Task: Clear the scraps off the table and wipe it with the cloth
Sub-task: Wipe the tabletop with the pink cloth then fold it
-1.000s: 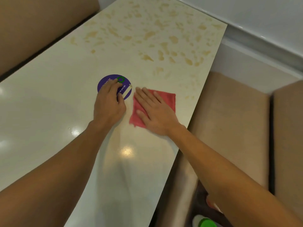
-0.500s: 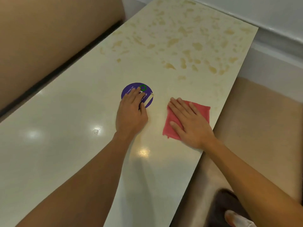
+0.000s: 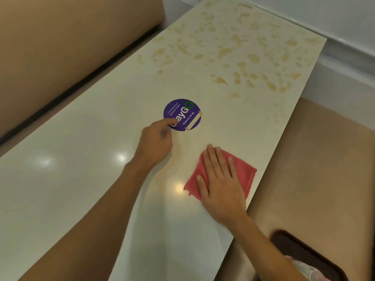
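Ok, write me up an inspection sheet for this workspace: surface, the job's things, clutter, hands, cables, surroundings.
Surface: cream glossy table with glare spots; tan blotches over its far end.
Job's things: red cloth lies flat near the table's right edge. A pale strip lies on the purple round sticker; scrap or print, cannot tell.
Clutter: nothing seen.
Hands: left hand has its forefinger stretched onto the sticker's near edge and holds nothing visible. Right hand presses flat on the cloth, fingers straight.
Cables: nothing seen.
Surroundings: tan benches along both long sides; dark tray at lower right with something pale on it.
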`<state>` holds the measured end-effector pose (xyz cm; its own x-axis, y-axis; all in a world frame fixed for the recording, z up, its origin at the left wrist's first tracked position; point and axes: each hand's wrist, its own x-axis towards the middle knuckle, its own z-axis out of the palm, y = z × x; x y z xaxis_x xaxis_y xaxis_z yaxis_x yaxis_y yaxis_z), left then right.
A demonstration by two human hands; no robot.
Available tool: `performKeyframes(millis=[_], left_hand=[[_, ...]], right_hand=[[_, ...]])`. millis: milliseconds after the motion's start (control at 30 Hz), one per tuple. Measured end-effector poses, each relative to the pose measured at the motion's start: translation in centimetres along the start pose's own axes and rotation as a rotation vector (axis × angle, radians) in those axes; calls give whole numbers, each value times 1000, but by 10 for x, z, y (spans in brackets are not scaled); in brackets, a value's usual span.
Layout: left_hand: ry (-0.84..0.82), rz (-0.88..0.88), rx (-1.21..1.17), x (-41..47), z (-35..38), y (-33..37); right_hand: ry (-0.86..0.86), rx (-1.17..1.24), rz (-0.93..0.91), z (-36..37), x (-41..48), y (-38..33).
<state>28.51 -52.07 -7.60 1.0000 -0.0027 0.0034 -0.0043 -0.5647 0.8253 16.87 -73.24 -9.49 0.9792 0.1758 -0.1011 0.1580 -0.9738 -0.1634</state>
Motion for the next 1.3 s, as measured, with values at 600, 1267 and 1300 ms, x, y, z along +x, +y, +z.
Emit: performKeyframes(millis=[600,1267,1300], left_hand=[[266,-37,81,-60,-153,-55],[-47,157,75,62,75,51],[-40,175,101,74,85,53]], right_hand=[[-44,29,-519,30,-1,-159],[168,39,325,-21,108,134],[179,33,337,-23,117,145]])
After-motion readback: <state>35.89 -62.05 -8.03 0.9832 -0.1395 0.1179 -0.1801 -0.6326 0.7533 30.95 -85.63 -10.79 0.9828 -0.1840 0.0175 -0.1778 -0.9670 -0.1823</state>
